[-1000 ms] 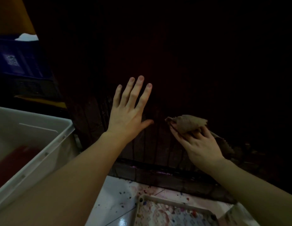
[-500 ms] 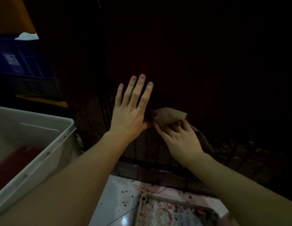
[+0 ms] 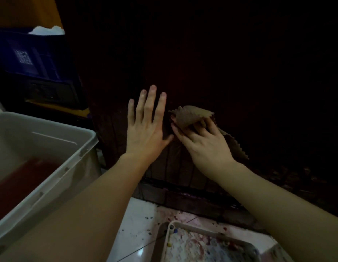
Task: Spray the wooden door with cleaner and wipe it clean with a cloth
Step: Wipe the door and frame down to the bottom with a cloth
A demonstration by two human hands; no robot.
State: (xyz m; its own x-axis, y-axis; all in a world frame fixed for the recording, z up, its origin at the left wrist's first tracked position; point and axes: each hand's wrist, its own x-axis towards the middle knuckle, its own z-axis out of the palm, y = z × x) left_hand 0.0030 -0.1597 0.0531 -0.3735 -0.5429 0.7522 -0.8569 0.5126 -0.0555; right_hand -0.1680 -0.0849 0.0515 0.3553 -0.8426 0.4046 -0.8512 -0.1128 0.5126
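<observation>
Fingers of the right hand pinch the cloth against the wooden door; left hand fingers lie spread flat beside it. Wiping is in hand; next, I judge, sweep past those fingertips

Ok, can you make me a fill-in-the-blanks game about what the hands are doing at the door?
1. The right hand holds a brown ____ against the wooden door.
2. The left hand lies flat on the door with its fingers ____.
3. The grey tub to the left holds a ____ liquid.
4. The stained tray lies on the floor ____ the hands.

Missing words: cloth; straight; red; below
</observation>
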